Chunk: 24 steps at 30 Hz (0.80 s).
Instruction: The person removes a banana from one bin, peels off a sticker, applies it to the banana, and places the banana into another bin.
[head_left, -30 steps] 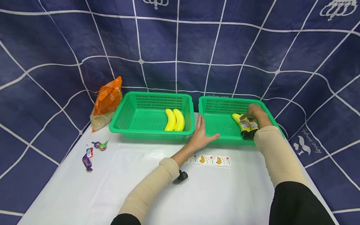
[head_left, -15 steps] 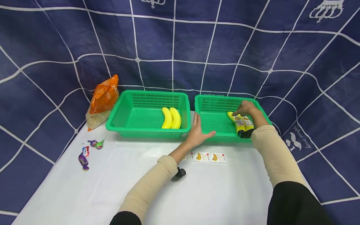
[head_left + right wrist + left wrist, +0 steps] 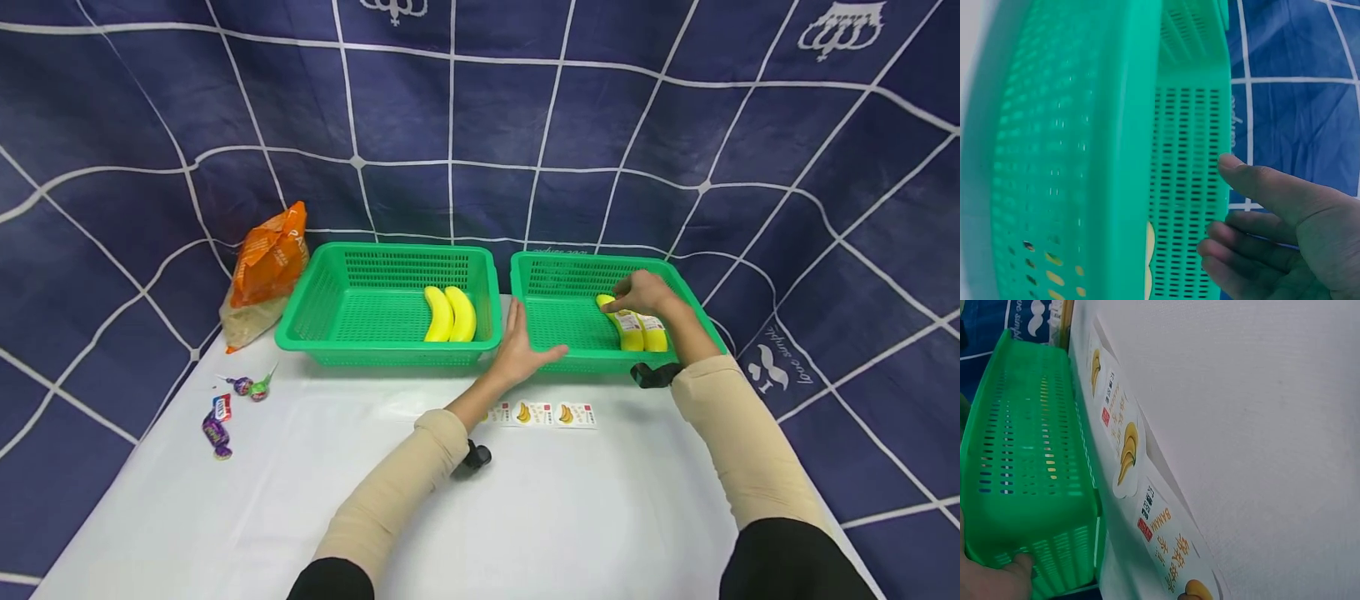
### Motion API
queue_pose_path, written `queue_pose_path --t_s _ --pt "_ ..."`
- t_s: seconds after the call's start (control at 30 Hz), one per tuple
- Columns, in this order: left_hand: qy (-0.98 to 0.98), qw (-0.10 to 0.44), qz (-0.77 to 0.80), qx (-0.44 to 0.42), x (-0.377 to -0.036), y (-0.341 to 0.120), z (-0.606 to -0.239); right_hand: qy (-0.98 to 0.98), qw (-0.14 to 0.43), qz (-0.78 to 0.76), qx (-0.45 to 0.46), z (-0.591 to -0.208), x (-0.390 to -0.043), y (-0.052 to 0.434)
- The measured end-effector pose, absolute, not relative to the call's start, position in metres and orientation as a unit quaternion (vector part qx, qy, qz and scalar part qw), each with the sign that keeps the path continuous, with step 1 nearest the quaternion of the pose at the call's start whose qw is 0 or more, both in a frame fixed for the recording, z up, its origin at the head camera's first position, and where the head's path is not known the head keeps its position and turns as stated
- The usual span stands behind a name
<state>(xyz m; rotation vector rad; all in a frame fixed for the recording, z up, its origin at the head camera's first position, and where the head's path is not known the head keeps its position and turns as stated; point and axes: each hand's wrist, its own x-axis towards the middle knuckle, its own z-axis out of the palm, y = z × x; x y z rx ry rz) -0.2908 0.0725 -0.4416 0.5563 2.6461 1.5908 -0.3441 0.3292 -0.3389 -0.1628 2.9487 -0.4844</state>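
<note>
Two yellow bananas [image 3: 631,337] with white labels lie side by side at the right end of the right green basket [image 3: 585,363]. Over them hovers my right hand [image 3: 643,296], fingers loosely bent. The right wrist view shows that hand [image 3: 1285,234] with nothing in its grasp, thumb apart from the fingers, near the basket's far rim. My left hand [image 3: 517,354] spreads around the basket's front left corner, fingers straight along its side. Its thumb [image 3: 1019,565] rests on the perforated wall in the left wrist view.
A second green basket [image 3: 360,347] on the left holds two plain bananas [image 3: 450,315]. Banana stickers [image 3: 532,414] lie in a row in front. Wrapped candies [image 3: 216,429], lollipops [image 3: 251,387] and an orange bag [image 3: 270,258] are at the left. A dark blue curtain [image 3: 495,125] hangs behind.
My right hand has lifted off the labelled bananas, so more of them shows. My left hand has stayed at the basket corner. The head view has shifted slightly, moving the scene leftward.
</note>
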Motion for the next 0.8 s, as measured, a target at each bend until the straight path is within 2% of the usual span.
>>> queue_pose_path --t_s 0.47,0.67,0.8 --pt "0.843 0.001 0.511 0.168 -0.289 0.074 -0.436 0.98 0.044 -0.181 -0.07 -0.331 -0.307 0.32" --pt "0.889 -0.008 0.44 0.125 -0.266 0.08 -0.406 0.978 0.053 -0.19 -0.062 -0.335 -0.298 0.316" --pt "0.906 -0.022 0.398 0.144 -0.251 0.072 -0.38 0.98 0.05 -0.183 -0.068 -0.337 -0.296 0.314"
